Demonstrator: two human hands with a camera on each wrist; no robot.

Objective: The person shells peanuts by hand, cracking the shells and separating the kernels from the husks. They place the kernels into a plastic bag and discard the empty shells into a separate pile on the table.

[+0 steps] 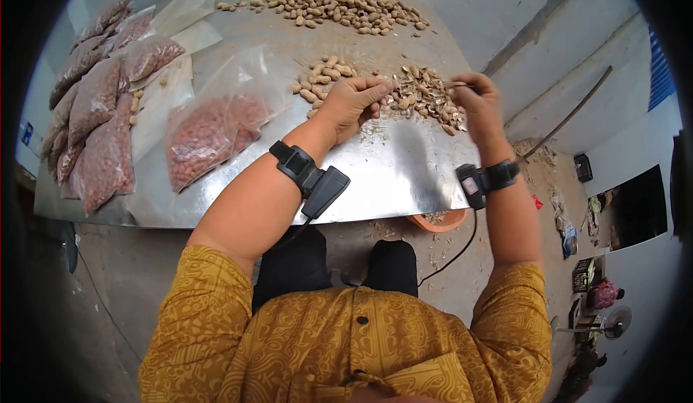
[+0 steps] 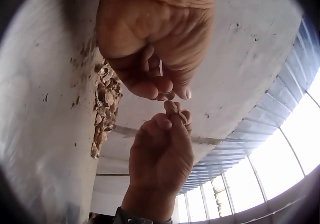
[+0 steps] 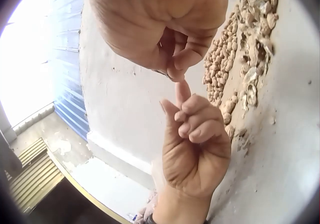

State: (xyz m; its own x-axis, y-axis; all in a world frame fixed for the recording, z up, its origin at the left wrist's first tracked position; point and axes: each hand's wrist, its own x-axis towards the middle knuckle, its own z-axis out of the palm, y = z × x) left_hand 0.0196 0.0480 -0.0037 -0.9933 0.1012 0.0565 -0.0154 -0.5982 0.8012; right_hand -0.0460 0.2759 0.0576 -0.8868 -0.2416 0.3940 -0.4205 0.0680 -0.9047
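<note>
Over the near-right part of the metal table, my two hands face each other. My right hand [image 1: 480,100] pinches a tan piece of peanut shell [image 2: 178,113] between thumb and fingers. Opposite it, my left hand [image 1: 354,103] has its thumb and forefinger apart and the other fingers loosely curled, with nothing visible between the tips. In the right wrist view the left forefinger [image 3: 183,90] reaches up close to the right fingertips. Below the hands lies a heap of broken shells [image 1: 426,93]. Whole peanuts [image 1: 317,78] lie just beyond my left hand.
A large peanut pile [image 1: 343,2] covers the table's far end. One clear bag of reddish kernels [image 1: 209,136] lies left of my left forearm, with several more bags [image 1: 97,96] stacked farther left. An orange basin [image 1: 451,221] stands below the table's near edge [image 1: 166,222].
</note>
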